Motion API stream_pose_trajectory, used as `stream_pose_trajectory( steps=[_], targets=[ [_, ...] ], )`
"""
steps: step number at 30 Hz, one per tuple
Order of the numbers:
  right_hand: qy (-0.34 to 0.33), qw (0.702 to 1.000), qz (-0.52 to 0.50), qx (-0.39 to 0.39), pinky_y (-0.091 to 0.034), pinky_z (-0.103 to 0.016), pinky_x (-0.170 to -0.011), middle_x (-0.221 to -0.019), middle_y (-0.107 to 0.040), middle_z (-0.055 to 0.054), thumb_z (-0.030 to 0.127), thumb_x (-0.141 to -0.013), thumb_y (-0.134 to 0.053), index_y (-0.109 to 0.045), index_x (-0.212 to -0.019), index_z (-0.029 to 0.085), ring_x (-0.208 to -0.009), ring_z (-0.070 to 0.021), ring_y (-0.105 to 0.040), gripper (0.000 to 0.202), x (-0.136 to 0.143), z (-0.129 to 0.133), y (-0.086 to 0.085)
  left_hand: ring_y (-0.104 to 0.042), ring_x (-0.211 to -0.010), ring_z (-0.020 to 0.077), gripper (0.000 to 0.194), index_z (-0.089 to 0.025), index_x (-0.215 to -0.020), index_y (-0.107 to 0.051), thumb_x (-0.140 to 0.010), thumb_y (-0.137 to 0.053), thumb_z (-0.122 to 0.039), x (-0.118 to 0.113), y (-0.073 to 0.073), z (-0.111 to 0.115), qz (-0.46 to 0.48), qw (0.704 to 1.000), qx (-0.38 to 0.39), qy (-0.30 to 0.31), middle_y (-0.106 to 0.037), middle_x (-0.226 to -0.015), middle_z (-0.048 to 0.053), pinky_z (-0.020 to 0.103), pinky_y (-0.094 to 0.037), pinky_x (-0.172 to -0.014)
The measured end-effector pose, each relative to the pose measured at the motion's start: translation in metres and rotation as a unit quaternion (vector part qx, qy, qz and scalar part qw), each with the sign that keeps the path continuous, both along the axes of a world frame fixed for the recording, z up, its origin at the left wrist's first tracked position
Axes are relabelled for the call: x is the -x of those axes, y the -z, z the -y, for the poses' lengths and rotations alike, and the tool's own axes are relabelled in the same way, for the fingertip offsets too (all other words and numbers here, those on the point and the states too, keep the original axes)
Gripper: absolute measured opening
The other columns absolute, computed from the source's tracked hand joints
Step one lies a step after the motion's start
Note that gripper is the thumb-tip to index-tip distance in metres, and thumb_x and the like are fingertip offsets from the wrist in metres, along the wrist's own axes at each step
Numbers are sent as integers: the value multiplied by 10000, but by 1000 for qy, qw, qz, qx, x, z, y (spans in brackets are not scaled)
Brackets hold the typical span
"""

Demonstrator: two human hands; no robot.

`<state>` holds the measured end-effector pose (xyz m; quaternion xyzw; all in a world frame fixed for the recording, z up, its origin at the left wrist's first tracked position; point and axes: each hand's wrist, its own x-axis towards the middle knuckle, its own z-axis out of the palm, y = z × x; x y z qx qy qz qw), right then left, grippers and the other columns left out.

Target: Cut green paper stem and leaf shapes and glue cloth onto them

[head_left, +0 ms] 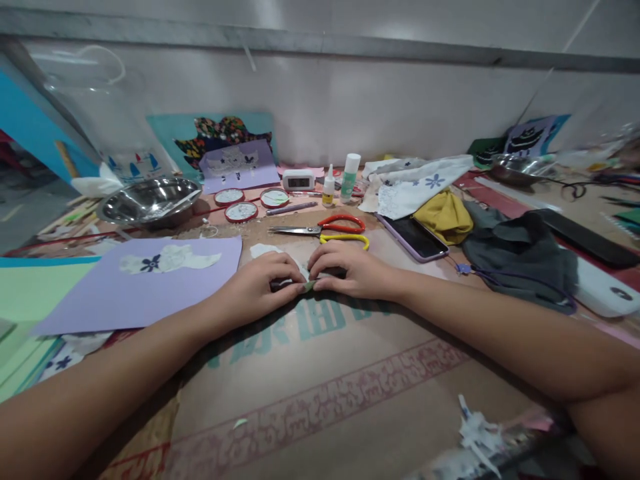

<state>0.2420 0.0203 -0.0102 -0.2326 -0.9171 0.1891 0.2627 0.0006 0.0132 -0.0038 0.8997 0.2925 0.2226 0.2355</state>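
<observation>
My left hand (263,280) and my right hand (350,270) meet at the middle of the cardboard (320,373), thumbs and fingertips pinched close together. Between them is a small piece of white cloth (265,251), part of it showing behind my left fingers. A small green bit (309,286) pokes out at the fingertips; the rest is hidden by my fingers. Just beyond my right hand lie scissors (320,231) with one red and one yellow handle. Left of my left hand, a purple sheet (150,293) carries a white cloth cutout with a dark flower (151,263).
A steel bowl (150,203) stands at the back left. Near the wall are a glue stick (350,177), a small yellow-labelled bottle (328,188) and a digital clock (299,180). To the right lie a phone (417,237), yellow cloth (445,217) and dark grey cloth (515,257).
</observation>
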Motion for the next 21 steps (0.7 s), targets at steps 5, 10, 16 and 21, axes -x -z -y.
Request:
stream_pose_trajectory(
  steps=[5, 10, 16, 21],
  targets=[
    [-16, 1000, -21, -9, -521, -334, -882, -1023, -701, -103, 316, -926, -683, -724, -965, 158, -969, -206, -663, 168, 0, 1, -1, -624, -911, 192, 200, -220, -896, -734, -956, -594, -349, 0, 3, 0, -5, 1000, -1, 1, -708, -946, 31, 319, -465, -846],
    [5, 998, -55, -8, -531, -322, -823, -938, -691, -82, 239, -950, -624, -708, -884, 161, -882, -185, -659, 132, -1, -1, 2, -627, -921, 215, 246, -200, -959, -724, -927, -648, -431, 2, 2, 0, -10, 999, -42, -6, -715, -973, 49, 343, -464, -846],
    [5, 998, -61, 20, -526, -348, -849, -930, -697, -77, 212, -953, -588, -674, -915, 179, -907, -194, -646, 99, 0, -1, -1, -644, -879, 212, 187, -196, -916, -721, -963, -593, -324, 6, 4, -3, -29, 990, -132, -37, -739, -931, 47, 340, -447, -814],
    [-10, 1000, -16, -9, -505, -378, -890, -1021, -691, -102, 381, -882, -727, -681, -1017, 174, -985, -232, -640, 252, 0, 5, -4, -650, -748, 206, 191, -184, -837, -700, -956, -611, -305, 4, 7, 6, -75, 971, -226, -26, -726, -777, 37, 346, -421, -747]
  ],
)
